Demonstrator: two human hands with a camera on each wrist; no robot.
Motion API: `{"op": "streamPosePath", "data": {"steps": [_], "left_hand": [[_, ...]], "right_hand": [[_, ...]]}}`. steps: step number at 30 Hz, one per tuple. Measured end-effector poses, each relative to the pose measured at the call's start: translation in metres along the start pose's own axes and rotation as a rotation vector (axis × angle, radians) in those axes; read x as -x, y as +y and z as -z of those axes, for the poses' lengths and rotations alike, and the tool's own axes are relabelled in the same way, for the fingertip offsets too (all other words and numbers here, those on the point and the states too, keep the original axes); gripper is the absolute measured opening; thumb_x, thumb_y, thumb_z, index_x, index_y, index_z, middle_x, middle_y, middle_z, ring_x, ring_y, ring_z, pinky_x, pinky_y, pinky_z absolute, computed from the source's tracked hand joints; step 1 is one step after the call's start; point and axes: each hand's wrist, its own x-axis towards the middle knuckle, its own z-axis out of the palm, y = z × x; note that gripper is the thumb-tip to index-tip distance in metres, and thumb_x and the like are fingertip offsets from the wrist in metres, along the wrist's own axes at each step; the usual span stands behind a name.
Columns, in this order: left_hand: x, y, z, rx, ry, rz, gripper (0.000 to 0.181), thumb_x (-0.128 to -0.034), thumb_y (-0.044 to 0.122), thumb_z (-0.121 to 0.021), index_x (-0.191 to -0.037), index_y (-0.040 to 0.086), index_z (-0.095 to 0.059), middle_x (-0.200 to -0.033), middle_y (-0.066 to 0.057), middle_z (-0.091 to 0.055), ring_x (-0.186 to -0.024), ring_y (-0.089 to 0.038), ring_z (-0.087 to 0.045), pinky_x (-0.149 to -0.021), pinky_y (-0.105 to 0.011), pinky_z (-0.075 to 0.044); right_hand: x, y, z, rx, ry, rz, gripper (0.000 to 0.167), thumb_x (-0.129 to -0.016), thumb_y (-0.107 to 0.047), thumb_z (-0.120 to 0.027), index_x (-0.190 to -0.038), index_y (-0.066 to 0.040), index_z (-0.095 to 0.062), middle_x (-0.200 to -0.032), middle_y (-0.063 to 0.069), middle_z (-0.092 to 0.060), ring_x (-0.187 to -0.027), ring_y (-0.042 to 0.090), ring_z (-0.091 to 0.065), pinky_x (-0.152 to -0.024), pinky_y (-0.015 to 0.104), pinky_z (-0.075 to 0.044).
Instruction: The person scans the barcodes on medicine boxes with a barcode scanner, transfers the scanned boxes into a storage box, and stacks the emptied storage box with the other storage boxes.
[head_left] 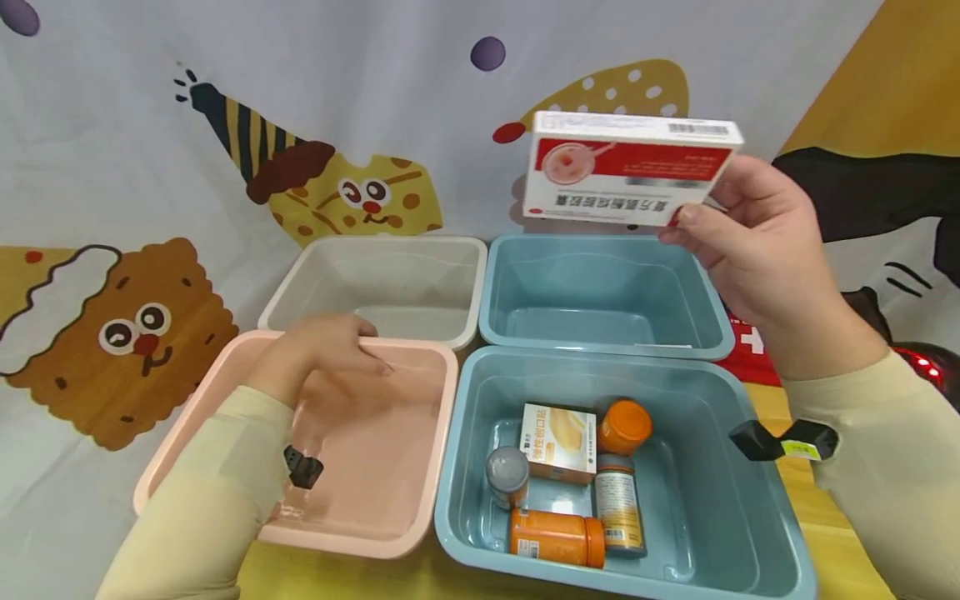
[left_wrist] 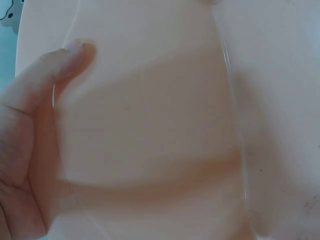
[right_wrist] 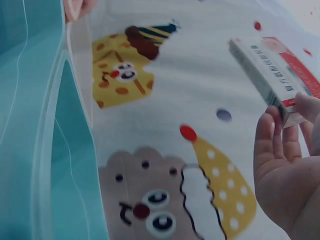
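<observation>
My right hand pinches one end of a white and red medicine box, holding it in the air above the far blue bin. In the right wrist view the thumb and fingers sit at the end of the box. My left hand grips the far rim of the pink bin. In the left wrist view its thumb lies along the inner wall, while the other fingers are hidden behind the rim.
The near blue bin holds a bandage box, an orange bottle and several other bottles. Behind stand a grey bin and the far blue bin. A cartoon-printed cloth hangs at the back.
</observation>
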Motion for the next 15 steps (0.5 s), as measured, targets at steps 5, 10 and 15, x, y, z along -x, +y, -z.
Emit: {"op": "streamPosePath", "data": {"steps": [5,10,15], "left_hand": [[0.0,0.002,0.002,-0.034,0.005,-0.009,0.055,-0.0817,0.066,-0.08,-0.103,0.015,-0.076,-0.09,0.002,-0.07,-0.08,-0.022,-0.062,-0.075,-0.045,-0.053],[-0.001,0.0,0.0,-0.043,0.015,-0.013,0.056,-0.0813,0.066,-0.08,-0.103,0.015,-0.076,-0.091,0.002,-0.071,-0.081,-0.022,-0.063,-0.076,-0.046,-0.054],[-0.003,-0.002,0.001,-0.028,0.003,-0.004,0.056,-0.0815,0.066,-0.08,-0.105,0.015,-0.076,-0.091,0.002,-0.07,-0.081,-0.022,-0.063,-0.076,-0.045,-0.054]], "right_hand": [[-0.02,0.01,-0.026,0.234,-0.075,-0.004,0.039,-0.096,0.015,-0.067,-0.133,0.006,-0.068,-0.126,0.019,-0.071,-0.104,0.029,-0.071,-0.087,0.028,-0.06],[-0.035,0.02,-0.049,0.553,-0.168,-0.009,0.036,-0.097,0.008,-0.072,-0.132,0.0,-0.071,-0.126,0.014,-0.073,-0.096,0.02,-0.075,-0.087,0.024,-0.058],[-0.042,0.035,-0.069,0.799,-0.257,0.006,0.033,-0.097,-0.002,-0.077,-0.13,-0.005,-0.073,-0.121,0.007,-0.075,-0.087,0.014,-0.073,-0.076,0.02,-0.056]]}}
